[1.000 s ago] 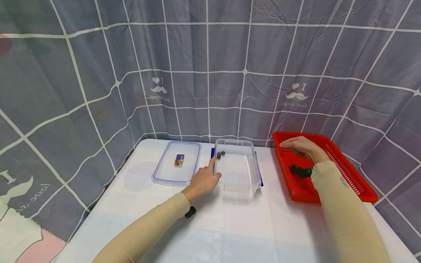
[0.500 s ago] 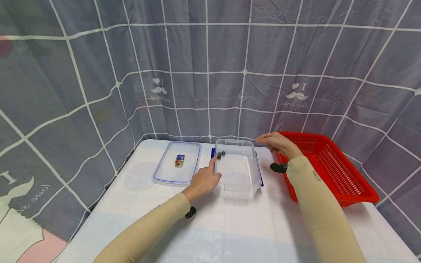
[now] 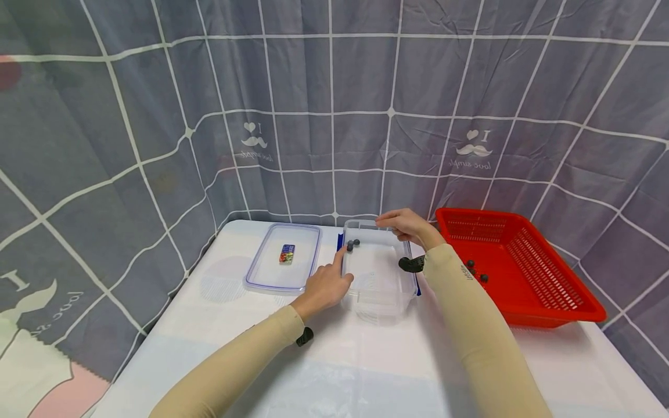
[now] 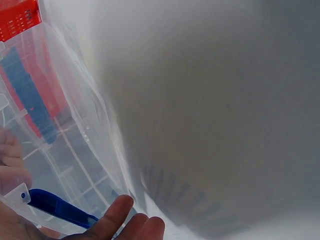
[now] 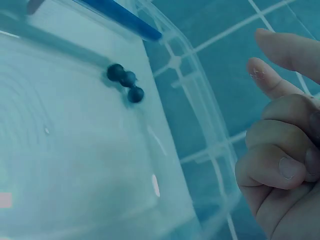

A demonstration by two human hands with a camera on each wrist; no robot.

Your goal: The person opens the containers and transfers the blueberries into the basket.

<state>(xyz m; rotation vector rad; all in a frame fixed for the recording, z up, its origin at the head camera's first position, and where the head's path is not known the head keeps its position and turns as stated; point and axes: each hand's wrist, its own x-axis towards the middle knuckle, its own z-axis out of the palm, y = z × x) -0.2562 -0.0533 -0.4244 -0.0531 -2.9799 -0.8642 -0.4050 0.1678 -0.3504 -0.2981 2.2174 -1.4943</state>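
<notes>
At the left wall of a clear plastic box (image 3: 378, 264) is my left hand (image 3: 325, 284), gripping that side. Its index finger lies along the rim, and in the left wrist view its fingers overlap a blue latch (image 4: 60, 207). Over the box's far right corner hovers my right hand (image 3: 410, 225), its thumb and index finger apart with nothing seen between them. Its other fingers are curled, as the right wrist view shows. Three dark blueberries (image 5: 127, 80) sit together in the box's far left corner.
A red perforated basket (image 3: 533, 261) on the right contains several blueberries (image 3: 483, 278). To the left lies a clear lid (image 3: 263, 261) with a small coloured label (image 3: 286, 253). Behind the white-covered table (image 3: 324, 371) hangs a grey grid-patterned curtain (image 3: 360, 139).
My right hand has moved left from above the red basket to above the plastic box, bringing the berries in the basket into view. My left hand has stayed at the box.
</notes>
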